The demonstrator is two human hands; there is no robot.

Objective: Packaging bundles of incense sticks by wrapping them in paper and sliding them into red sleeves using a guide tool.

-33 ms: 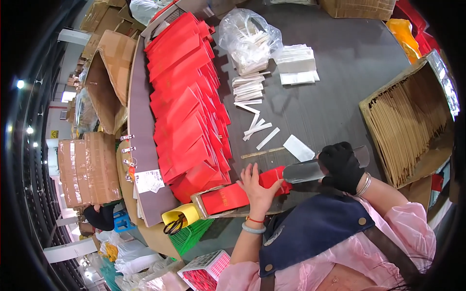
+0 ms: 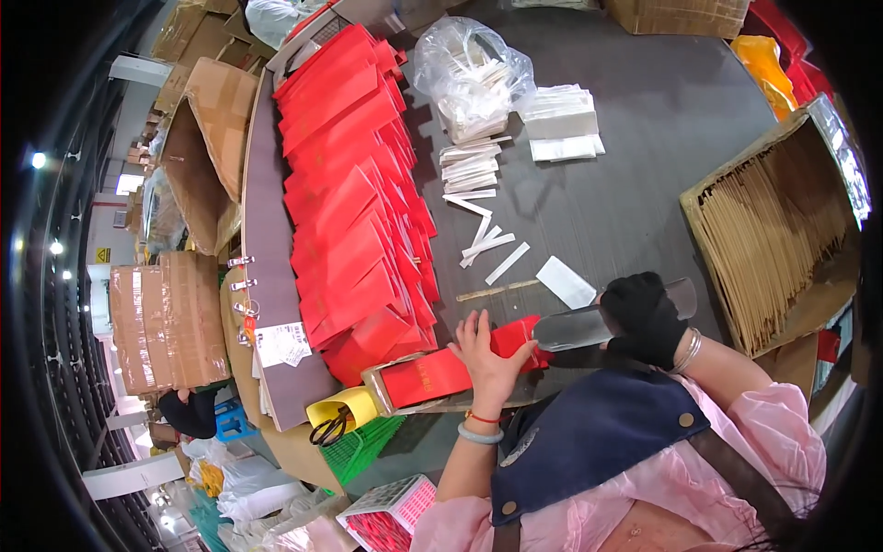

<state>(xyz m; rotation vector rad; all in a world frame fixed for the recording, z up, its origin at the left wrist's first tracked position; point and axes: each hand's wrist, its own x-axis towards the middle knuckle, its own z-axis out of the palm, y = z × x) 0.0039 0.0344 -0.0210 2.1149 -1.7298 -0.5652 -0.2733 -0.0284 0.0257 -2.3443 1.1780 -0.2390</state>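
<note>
My bare left hand (image 2: 487, 363) lies with fingers spread on a red paper bag (image 2: 428, 377) at the table's front edge. My right hand (image 2: 636, 317), in a black glove, is closed round a long, curved clear plastic piece (image 2: 570, 331). The left end of this piece meets the open right end of the red bag; how far it reaches inside, I cannot tell. Beyond the right hand lies a white card (image 2: 566, 281). Past the bag's left end is a yellow holder (image 2: 342, 410) with black-handled scissors (image 2: 331, 427).
Overlapping red bags (image 2: 354, 212) fill the table's left side. Further back are a clear plastic bag (image 2: 474, 69), stacked white strips (image 2: 471, 167) and white packets (image 2: 563, 124). Loose strips (image 2: 487, 244) lie mid-table. At right stands a carton (image 2: 773, 239) of upright brown cardboard pieces.
My right hand and the clear plastic piece have shifted very slightly left, toward the red bag. The left hand stays put.
</note>
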